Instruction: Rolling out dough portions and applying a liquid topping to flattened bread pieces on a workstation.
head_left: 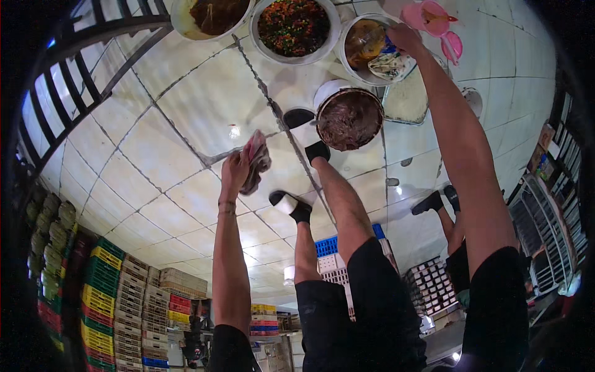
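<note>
Left fingers (239, 165) pinch a cloth (257, 162) at their right side; what the right fingers (401, 36) hold is unclear

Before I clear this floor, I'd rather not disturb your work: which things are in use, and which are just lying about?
Seemingly in use:
- crumpled cloth, held by the left hand
- white bucket, right hand at its rim

Seemingly just standing by:
- bucket of dark brown paste
- basin of chopped red-and-green mix
- pink jug
- stacked crates

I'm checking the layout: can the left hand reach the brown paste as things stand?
Probably yes: the brown paste lies uncovered, though the left hand holds a cloth and a slippered foot is between.
</note>
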